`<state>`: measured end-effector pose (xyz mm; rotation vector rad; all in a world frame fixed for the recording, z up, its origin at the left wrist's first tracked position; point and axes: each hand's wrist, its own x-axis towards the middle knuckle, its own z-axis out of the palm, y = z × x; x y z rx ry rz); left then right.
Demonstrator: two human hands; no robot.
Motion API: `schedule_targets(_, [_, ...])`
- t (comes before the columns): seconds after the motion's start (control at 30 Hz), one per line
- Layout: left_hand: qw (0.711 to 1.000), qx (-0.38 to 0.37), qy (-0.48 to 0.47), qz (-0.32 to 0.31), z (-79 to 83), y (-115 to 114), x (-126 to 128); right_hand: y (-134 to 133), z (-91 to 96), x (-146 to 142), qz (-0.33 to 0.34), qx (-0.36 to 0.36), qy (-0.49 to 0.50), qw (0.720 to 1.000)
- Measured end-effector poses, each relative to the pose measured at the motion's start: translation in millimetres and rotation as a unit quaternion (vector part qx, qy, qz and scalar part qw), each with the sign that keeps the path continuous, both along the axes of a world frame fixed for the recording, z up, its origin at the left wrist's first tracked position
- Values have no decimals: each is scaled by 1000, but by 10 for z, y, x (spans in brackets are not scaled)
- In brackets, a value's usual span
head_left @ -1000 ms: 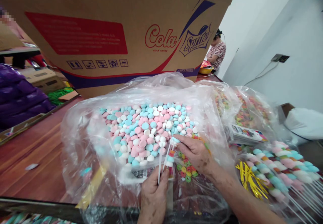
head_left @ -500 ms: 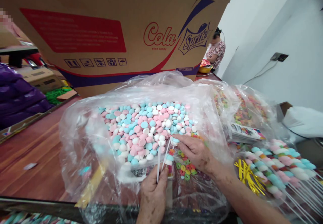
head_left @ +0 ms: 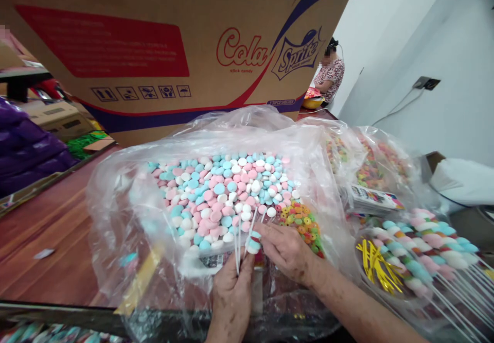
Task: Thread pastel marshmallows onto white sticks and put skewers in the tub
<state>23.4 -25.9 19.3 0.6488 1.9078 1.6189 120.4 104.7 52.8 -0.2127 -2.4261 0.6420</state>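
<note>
My left hand is closed around several thin white sticks that point upward. One of them carries a short stack of soft candies, blue, red and white. The fingertips of my right hand pinch at the top of this stack, where they partly hide what they grip. Just behind my hands, pink, blue and white button-shaped candies lie heaped in a clear plastic bag. Beside them, right of the heap, are small colourful gummy rings.
A large cardboard box stands behind the bag. At the right lie finished-looking candy skewers, gold twist ties in a round tub and a stack of printed cards. Another person sits farther back.
My right hand has moved down along the candy stick, from its top end to the threaded stack. More gummy rings show behind it. The camera view has shifted slightly.
</note>
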Motion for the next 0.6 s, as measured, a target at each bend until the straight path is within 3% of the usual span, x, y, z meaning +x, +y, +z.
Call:
schedule_targets(0.2, [999,-3,-37,18,28,4,-5,6,131,61,11,28,-42,999])
schedule_targets(0.27, [999,-2,-48,20,66,8,14,148,226,130,-42,1,-68,997])
schedule_targets(0.33, [998,5,-62,17,93,14,33,325,302,179,-148,-21,-92,985])
schedule_targets(0.4, [997,14,-76,11,98,19,44,485,326,179,-207,-5,-131,969])
schedule_targets(0.6, [989,37,-145,21,39,28,36,665,144,51,-148,112,-288,939])
